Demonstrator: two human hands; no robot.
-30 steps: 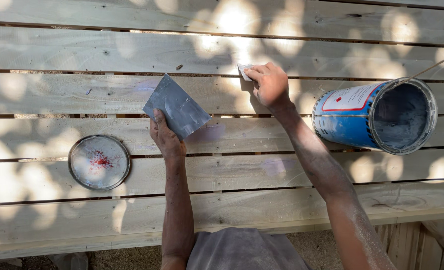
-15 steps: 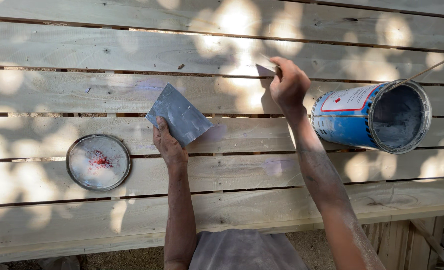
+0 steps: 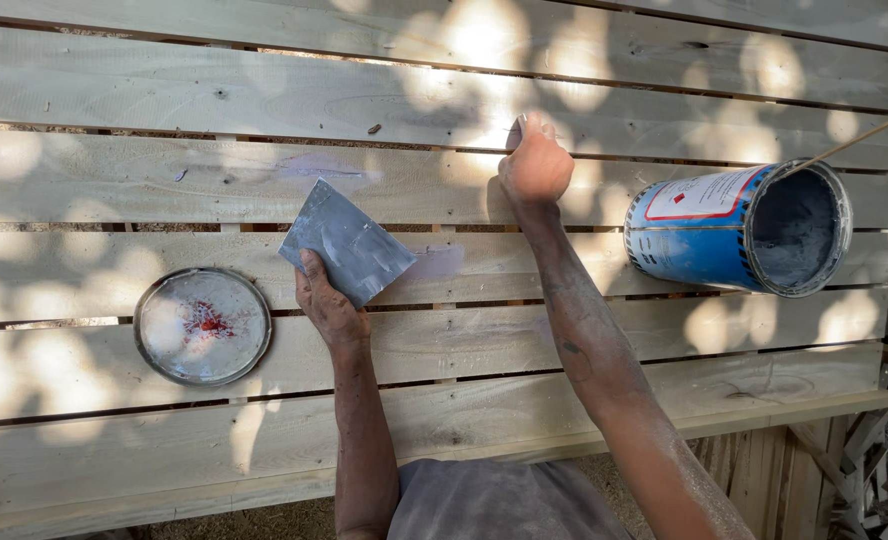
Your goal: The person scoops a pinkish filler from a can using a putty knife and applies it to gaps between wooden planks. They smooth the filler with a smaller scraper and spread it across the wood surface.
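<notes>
Up against the gap between 2 slats, the right hand (image 3: 536, 165) is fisted on a small scraper (image 3: 520, 130), while the left hand (image 3: 329, 305), lower and leftward, pinches a grey flat plate (image 3: 349, 250) tilted diagonally, nearer the round lid (image 3: 204, 326) than the open can (image 3: 744, 228).

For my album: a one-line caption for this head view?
Left hand holds a grey flat plate; right hand presses the plank.

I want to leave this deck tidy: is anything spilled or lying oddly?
The blue can lies on its side, open mouth to the right, grey-coated inside. Its round lid lies apart near the left hand. Faint purplish-grey smears mark the planks. No puddle shows.
</notes>
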